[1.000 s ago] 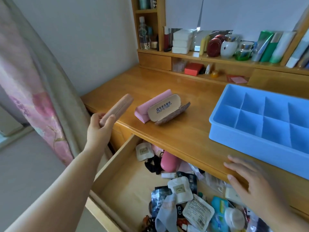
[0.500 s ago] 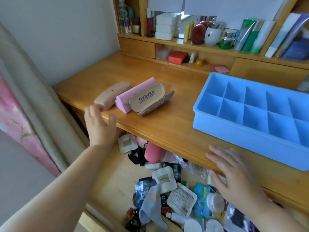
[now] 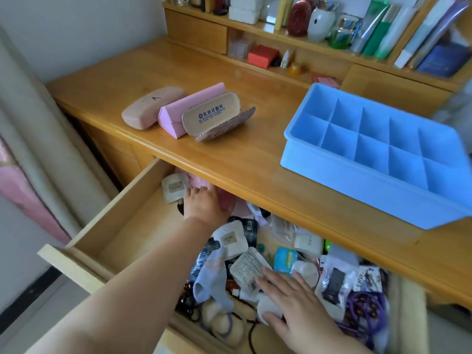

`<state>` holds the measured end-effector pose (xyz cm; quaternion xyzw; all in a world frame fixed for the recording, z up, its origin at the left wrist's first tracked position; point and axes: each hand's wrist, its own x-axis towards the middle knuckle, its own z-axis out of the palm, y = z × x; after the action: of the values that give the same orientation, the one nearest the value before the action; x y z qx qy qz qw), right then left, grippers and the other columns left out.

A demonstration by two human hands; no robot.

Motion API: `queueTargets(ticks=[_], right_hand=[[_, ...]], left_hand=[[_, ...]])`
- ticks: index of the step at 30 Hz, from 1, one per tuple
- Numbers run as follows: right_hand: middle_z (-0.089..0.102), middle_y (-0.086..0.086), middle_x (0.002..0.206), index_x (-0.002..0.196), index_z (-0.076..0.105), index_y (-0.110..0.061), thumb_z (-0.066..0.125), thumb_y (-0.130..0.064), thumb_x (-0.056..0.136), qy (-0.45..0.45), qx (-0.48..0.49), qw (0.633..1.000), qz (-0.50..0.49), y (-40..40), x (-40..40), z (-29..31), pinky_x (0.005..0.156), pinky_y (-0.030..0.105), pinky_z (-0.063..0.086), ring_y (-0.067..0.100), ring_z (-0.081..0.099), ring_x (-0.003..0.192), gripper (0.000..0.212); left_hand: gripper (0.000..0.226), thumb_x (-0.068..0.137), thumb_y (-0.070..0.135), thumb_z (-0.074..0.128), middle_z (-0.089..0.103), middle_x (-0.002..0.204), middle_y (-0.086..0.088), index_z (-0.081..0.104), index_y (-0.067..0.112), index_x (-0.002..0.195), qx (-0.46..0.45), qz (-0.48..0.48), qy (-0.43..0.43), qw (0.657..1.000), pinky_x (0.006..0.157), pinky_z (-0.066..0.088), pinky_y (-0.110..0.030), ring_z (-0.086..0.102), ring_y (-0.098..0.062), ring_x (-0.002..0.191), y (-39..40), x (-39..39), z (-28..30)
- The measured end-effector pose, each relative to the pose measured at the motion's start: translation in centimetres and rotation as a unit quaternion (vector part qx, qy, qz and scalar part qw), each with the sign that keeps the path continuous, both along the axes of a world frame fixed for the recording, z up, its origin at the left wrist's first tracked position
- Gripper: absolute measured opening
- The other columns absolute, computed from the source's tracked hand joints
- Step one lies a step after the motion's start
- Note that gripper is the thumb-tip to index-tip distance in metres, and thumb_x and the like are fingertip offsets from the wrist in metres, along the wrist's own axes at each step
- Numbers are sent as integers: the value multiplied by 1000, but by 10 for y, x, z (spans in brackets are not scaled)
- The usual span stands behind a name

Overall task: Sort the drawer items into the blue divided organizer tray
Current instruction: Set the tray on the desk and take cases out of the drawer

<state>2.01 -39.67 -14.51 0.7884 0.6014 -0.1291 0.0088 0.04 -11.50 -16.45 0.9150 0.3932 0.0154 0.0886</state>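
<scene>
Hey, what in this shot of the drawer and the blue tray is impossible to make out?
- Head view: left hand fingertips go under the desk edge; whether they grip the pink item is hidden.
- Back of the drawer: covered by the desktop.
- Blue tray: right end blurred and cut off by the frame.
- Right hand: covers what lies beneath.

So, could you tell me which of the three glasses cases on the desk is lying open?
The rightmost case, with blue printing inside its raised lid. The peach case and the pink triangular case are shut.

Wooden desk [image 3: 237,159] carries blue tray [image 3: 370,180] and three cases [image 3: 189,113].
</scene>
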Motion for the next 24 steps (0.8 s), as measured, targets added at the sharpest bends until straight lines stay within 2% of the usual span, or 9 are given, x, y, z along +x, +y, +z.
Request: queueTargets(ticks=[4, 7, 9, 14, 17, 19, 21, 22, 24], right_hand=[[56, -37, 117, 109, 61, -54, 54, -66, 65, 7, -25, 999, 21, -2, -12, 6, 100, 35, 26, -12, 54, 109, 46], [54, -26, 123, 118, 60, -40, 46, -53, 86, 96, 13, 995, 9, 10, -9, 0, 109, 33, 25, -2, 47, 118, 37], [48, -16, 136, 127, 55, -32, 45, -46, 92, 122, 65, 990, -35, 26, -7, -3, 110, 35, 32, 10, 44, 124, 39], [-25, -12, 155, 148, 6, -45, 34, -56, 94, 104, 43, 993, -47, 79, 1, -16, 118, 40, 4, 15, 1, 145, 62], [-37, -8, 148, 146, -4, -48, 29, -62, 92, 58, 33, 996, -57, 97, 6, -28, 117, 44, -1, 18, -14, 146, 65], [-28, -4, 152, 146, 7, -50, 37, -66, 87, 52, 16, 998, -40, 100, 5, -26, 116, 46, 13, 23, -8, 147, 68], [25, 0, 155, 134, 44, -50, 54, -71, 70, 34, 4, 999, 3, 99, 6, -19, 95, 42, 48, 27, 39, 136, 68], [49, -3, 142, 121, 58, -49, 59, -71, 62, 26, 14, 999, 24, 97, 6, -20, 79, 35, 57, 24, 57, 121, 64], [63, -10, 125, 110, 66, -48, 54, -70, 61, 27, 51, 997, 49, 91, 8, -24, 66, 30, 59, 18, 66, 105, 55]], left_hand=[[61, 73, 58, 55, 61, 99, 2, 44, 27, 125, -155, 16, -53, 986, 104, 35, -41, 58, -25, 106, 3, -40, 31], [47, 65, 63, 52, 61, 90, 13, 56, 43, 107, -264, 31, -112, 958, 71, 47, -25, 61, -13, 89, 11, -86, 68], [37, 65, 57, 54, 66, 84, 6, 62, 41, 98, -316, 28, -140, 938, 64, 50, -27, 63, -14, 78, 16, -114, 92], [37, 70, 41, 58, 67, 88, -15, 68, 29, 104, -400, -8, -220, 890, 64, 55, -30, 61, -17, 65, 27, -148, 144], [46, 65, 50, 61, 68, 95, -8, 70, 31, 106, -407, -43, -287, 866, 67, 58, -29, 65, -20, 73, 39, -154, 166], [42, 68, 49, 61, 69, 96, -6, 70, 33, 105, -387, -37, -367, 845, 71, 59, -32, 66, -21, 78, 49, -148, 173], [36, 71, 48, 62, 70, 96, 0, 69, 37, 105, -326, 8, -445, 834, 74, 59, -32, 68, -19, 80, 65, -130, 174], [34, 73, 48, 62, 69, 97, 6, 67, 39, 106, -275, 35, -464, 842, 76, 58, -29, 68, -15, 82, 75, -116, 171], [38, 75, 45, 63, 64, 102, 17, 60, 41, 113, -164, 66, -463, 869, 75, 47, -13, 62, -1, 88, 97, -85, 165]])
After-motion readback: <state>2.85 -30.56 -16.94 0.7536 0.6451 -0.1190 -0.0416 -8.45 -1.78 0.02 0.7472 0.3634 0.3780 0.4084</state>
